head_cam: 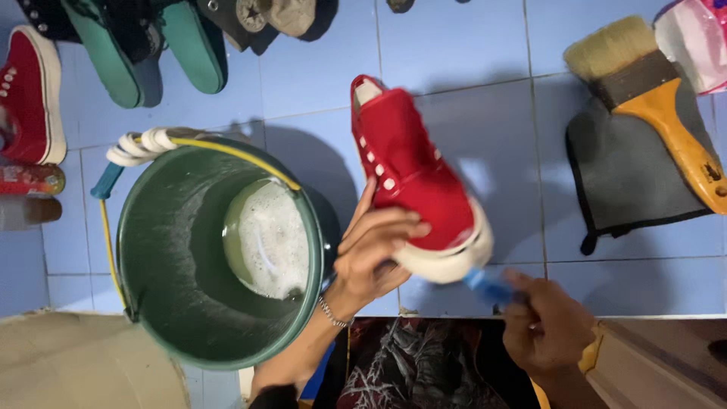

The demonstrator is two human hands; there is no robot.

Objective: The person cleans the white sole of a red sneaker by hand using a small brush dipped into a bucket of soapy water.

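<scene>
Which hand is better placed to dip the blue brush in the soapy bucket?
Probably the right hand: it already holds the blue brush, while the left hand grips the red shoe beside the green bucket.

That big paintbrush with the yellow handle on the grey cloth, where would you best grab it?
Probably by the yellow handle of the paintbrush, coming from above. It lies flat on the grey cloth, handle pointing lower right, bristles upper left, nothing covering it.

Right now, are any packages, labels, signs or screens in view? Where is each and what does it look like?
No signs or screens.
Round star patch: on a dark shoe at the top edge, pale circle with a dark star.
Pink-and-white plastic bag or pack: top right corner, partly out of frame, beside the wide paintbrush.
Red-patterned cylinder: left edge, lying on the tile floor, possibly a labelled container; too blurred to tell.
</scene>
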